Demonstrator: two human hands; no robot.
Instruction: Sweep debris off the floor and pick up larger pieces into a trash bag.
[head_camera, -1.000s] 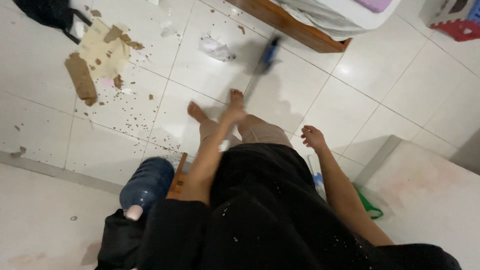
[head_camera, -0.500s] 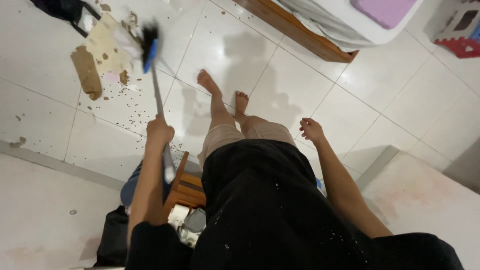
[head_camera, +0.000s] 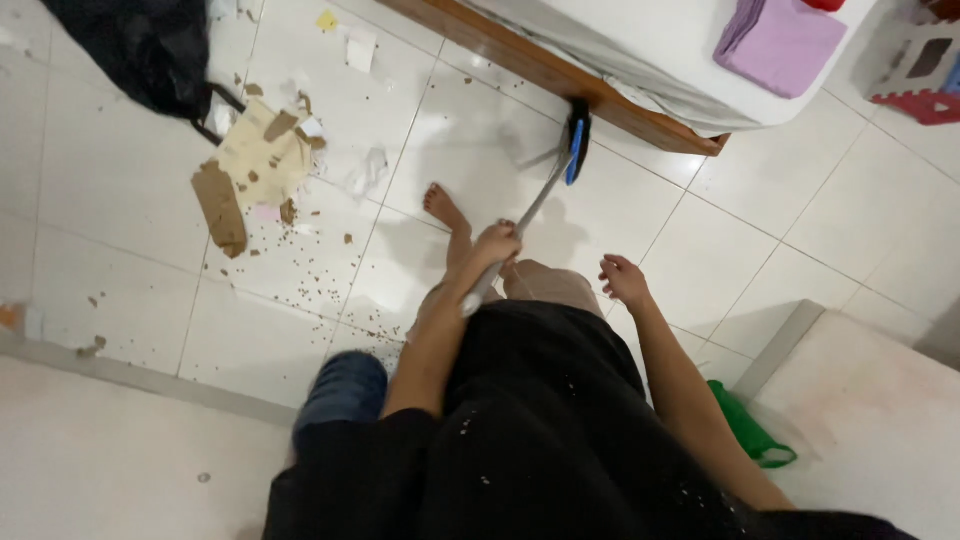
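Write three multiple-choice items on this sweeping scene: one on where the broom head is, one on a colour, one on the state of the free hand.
1. Where is the head of the broom?
A. Against the wooden bed frame
B. On the cardboard scraps
C. Lifted over the folded purple cloth

2. What colour is the bag on the floor by the person's right arm?
A. Red
B. Green
C. Yellow

3. What is the right hand doing?
A. Gripping the broom handle
B. Holding a dustpan
C. Hanging free, holding nothing

Answers:
1. A, the blue and black head lies on the tile at the foot of the frame, far from the scraps.
2. B, it is bright green beside the raised ledge.
3. C, only the left hand grips the handle; the right hand's fingers are loose and empty.
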